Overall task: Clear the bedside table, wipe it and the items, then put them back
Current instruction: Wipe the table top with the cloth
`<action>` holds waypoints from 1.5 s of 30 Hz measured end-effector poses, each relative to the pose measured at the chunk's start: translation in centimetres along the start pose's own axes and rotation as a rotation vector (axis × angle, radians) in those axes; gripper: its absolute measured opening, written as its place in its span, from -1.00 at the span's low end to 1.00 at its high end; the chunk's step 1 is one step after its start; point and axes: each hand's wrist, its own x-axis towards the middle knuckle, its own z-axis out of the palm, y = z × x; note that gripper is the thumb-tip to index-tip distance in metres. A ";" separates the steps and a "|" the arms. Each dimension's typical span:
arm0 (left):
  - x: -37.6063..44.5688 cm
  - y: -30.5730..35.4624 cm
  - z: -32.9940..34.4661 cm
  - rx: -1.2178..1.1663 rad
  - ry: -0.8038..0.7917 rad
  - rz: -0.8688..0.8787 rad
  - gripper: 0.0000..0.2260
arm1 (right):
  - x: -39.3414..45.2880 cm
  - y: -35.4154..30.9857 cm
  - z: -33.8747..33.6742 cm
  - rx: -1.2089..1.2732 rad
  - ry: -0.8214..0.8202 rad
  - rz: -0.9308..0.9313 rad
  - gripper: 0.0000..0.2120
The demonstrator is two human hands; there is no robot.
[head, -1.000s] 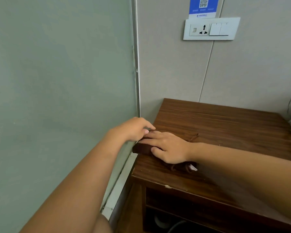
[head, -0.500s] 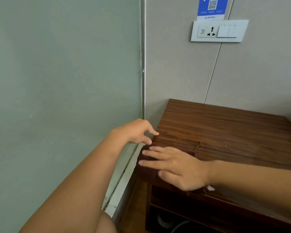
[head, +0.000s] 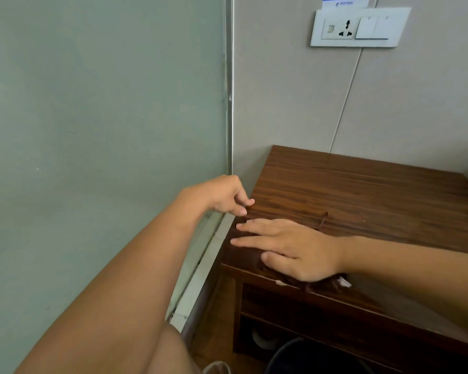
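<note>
Here, right hand (head: 295,249) flat on brown cloth (head: 243,255) at bedside table (head: 362,190) corner; left hand (head: 222,195) loose, empty; wall socket (head: 360,27) above.

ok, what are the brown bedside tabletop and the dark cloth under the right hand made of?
Brown bedside tabletop: looks like wood-grain laminate or veneer with a low sheen; a pale chip shows on the front edge. Dark brown cloth under the flat right hand: soft woven fabric, probably a towel, with loose threads and a white tag.

Brown cloth (head: 243,256) mostly hidden under right hand (head: 295,249); bedside table (head: 362,190) cut off at right edge; sticker above socket panel (head: 360,27) cropped.
</note>
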 end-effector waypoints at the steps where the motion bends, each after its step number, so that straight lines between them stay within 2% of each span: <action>1: 0.1 0.1 0.0 0.014 0.003 -0.002 -0.65 | 0.4 0.2 0.1 -0.006 0.028 0.043 -0.49; 3: 0.2 0.2 0.0 0.032 0.005 -0.013 -0.65 | 0.0 -0.5 0.8 -0.059 0.067 0.070 -0.46; 8: 0.5 1.0 -0.6 0.122 -0.049 -0.040 -0.64 | -4.0 -3.4 2.4 -0.125 0.162 -0.011 -0.50; 11: 1.1 3.0 -0.9 0.308 -0.003 0.006 -0.66 | -4.8 -3.8 2.3 -0.040 0.268 -0.002 -0.57; 13: 1.8 4.0 -0.5 0.354 0.027 0.063 -0.57 | -5.9 -3.8 1.1 0.076 0.323 0.034 -0.58; 16: 2.6 5.2 -0.3 0.328 0.026 0.125 -0.44 | -9.4 -1.5 -2.6 0.147 0.447 0.227 -0.60; 19: 3.0 5.9 -0.3 0.307 0.003 0.141 -0.38 | -14.2 4.0 -6.0 0.123 0.586 0.485 -0.68; 22: 3.1 6.8 0.3 0.294 -0.047 0.148 -0.30 | -17.7 10.2 -6.9 0.030 0.544 0.738 -0.68; 26: 3.3 8.2 1.1 0.348 -0.053 0.177 -0.29 | -20.1 16.4 -4.9 0.017 0.439 0.901 -0.61; 29: 3.7 9.3 1.2 0.351 -0.049 0.183 -0.32 | -20.8 18.1 -3.4 0.040 0.223 0.905 -0.55; 32: 4.5 10.4 1.3 0.335 -0.054 0.190 -0.39 | -19.9 16.8 -2.9 0.050 0.173 0.838 -0.52; 37: 5.4 11.5 2.1 0.339 -0.124 0.185 -0.41 | -19.1 8.9 -1.2 0.067 0.096 0.508 -0.46; 40: 5.7 11.6 2.3 0.357 -0.141 0.167 -0.39 | -20.8 8.3 -2.0 0.058 0.019 0.363 -0.46; 43: 5.7 11.9 2.4 0.404 -0.135 0.162 -0.39 | -22.2 12.7 -3.0 -0.088 0.082 0.518 -0.45; 45: 5.7 12.0 2.5 0.423 -0.133 0.160 -0.38 | -21.9 15.8 -2.8 -0.057 0.177 0.701 -0.47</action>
